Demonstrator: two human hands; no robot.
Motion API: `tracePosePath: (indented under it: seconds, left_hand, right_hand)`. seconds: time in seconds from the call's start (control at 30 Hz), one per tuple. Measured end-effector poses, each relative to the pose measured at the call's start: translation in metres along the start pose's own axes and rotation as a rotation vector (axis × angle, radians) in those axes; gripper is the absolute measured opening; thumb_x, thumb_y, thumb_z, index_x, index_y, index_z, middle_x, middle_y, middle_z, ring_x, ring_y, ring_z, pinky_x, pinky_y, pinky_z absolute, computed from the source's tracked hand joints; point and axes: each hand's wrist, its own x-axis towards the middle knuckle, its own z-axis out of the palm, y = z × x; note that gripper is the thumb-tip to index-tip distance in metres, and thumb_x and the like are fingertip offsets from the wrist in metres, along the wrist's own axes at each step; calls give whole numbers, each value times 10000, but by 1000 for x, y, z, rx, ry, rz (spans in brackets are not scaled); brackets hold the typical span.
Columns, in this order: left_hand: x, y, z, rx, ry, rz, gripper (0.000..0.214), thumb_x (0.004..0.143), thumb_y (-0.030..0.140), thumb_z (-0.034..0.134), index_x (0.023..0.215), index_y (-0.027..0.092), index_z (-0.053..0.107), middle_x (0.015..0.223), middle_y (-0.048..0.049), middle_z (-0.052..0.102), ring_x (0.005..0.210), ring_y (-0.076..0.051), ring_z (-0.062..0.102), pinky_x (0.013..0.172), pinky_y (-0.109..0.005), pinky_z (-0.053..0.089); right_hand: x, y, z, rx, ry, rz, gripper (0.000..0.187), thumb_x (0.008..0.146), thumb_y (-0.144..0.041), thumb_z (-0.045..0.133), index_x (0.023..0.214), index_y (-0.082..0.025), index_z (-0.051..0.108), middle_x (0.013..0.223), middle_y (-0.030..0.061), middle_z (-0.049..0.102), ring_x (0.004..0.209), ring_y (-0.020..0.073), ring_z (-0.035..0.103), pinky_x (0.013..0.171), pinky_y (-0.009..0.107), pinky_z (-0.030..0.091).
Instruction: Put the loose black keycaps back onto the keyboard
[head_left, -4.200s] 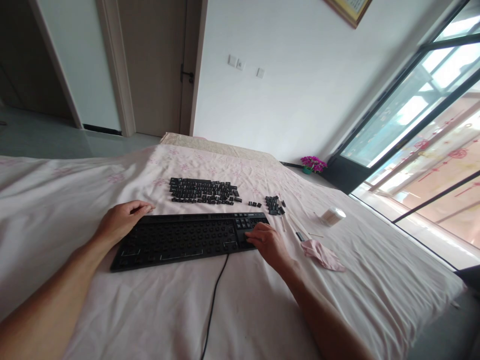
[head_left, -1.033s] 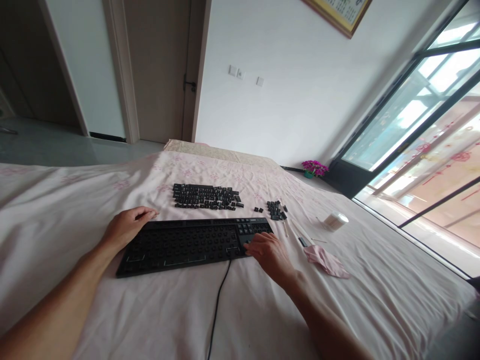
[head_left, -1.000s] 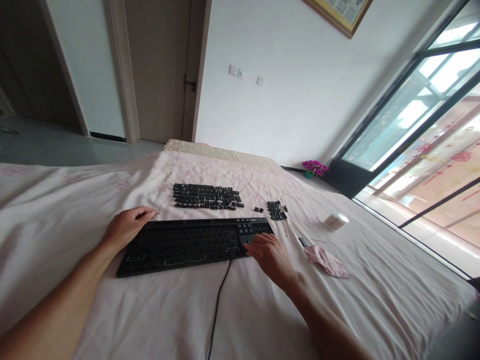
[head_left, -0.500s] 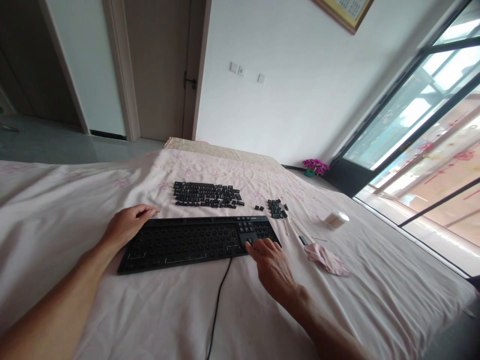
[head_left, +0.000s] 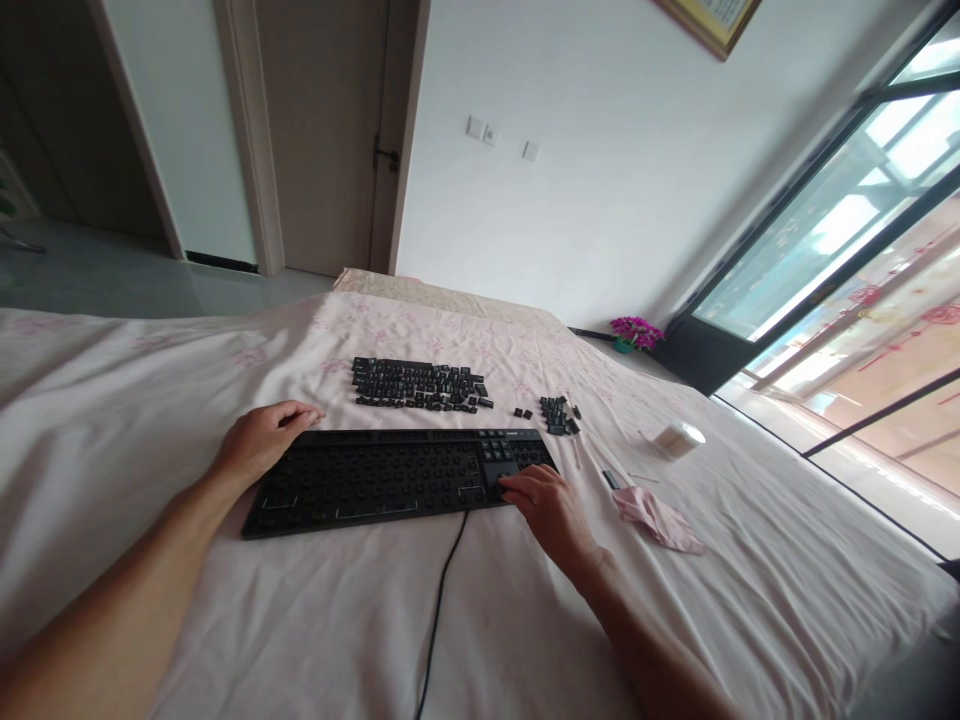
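A black keyboard [head_left: 375, 475] with most of its keycaps off lies in front of me, a few caps still on near its right end. At its far left corner, my left hand [head_left: 262, 440] has its fingers curled together over the edge, steadying the board. My right hand [head_left: 551, 510] is over the right end, by the arrow-key area, its fingertips drawn together and touching the board. Whatever sits between those fingertips is hidden. Beyond the board, loose keycaps [head_left: 420, 385] lie in rows, with a smaller keycap group [head_left: 556, 415] to the right.
Right of the keyboard are a pink cloth [head_left: 656, 518], a small dark piece [head_left: 611, 480], cotton swabs and a round clear container [head_left: 679, 440]. The keyboard cable [head_left: 442, 600] runs toward me over the pale bedsheet [head_left: 315, 620]. A door [head_left: 322, 140] stands behind.
The view has shifted slightly. My right hand's fingers, spread over the right end before, are now bunched near the arrow-key area. My left hand stays at the far left corner.
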Motion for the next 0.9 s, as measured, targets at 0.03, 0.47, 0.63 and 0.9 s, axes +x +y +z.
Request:
tracePosePath:
  seconds: [0.03, 0.47, 0.63, 0.9]
  left_hand:
    - [0, 0, 0, 2, 0, -5, 414, 839, 560, 478, 1019, 272, 715, 1056, 28, 748, 957, -181, 644, 751, -223, 408]
    - [0, 2, 1, -10, 7, -2, 408, 844, 556, 470, 1001, 266, 710, 1038, 23, 750, 943, -175, 645, 753, -216, 406]
    - [0, 2, 1, -4, 2, -3, 400, 846, 551, 476, 1004, 268, 709, 1044, 29, 746, 949, -169, 641, 760, -211, 403]
    - [1, -1, 2, 2, -3, -4, 393, 853, 547, 472, 1017, 275, 703, 1041, 35, 744, 936, -160, 640, 754, -209, 398]
  right_hand:
    - [0, 1, 0, 21, -2, 11, 182, 887, -259, 609, 987, -274, 759, 893, 33, 706, 865, 199, 603, 784, 315, 466]
    - [8, -6, -13, 52, -122, 71, 204, 836, -169, 631, 959, -257, 769, 905, 8, 735, 886, 200, 627, 805, 317, 457]
    - [8, -5, -13, 67, -119, 18, 189, 847, -177, 641, 963, -265, 761, 891, 5, 722, 876, 191, 613, 788, 306, 454]
    - [10, -6, -12, 88, -126, -2, 177, 849, -177, 641, 942, -263, 765, 880, 14, 708, 877, 192, 606, 787, 305, 458]
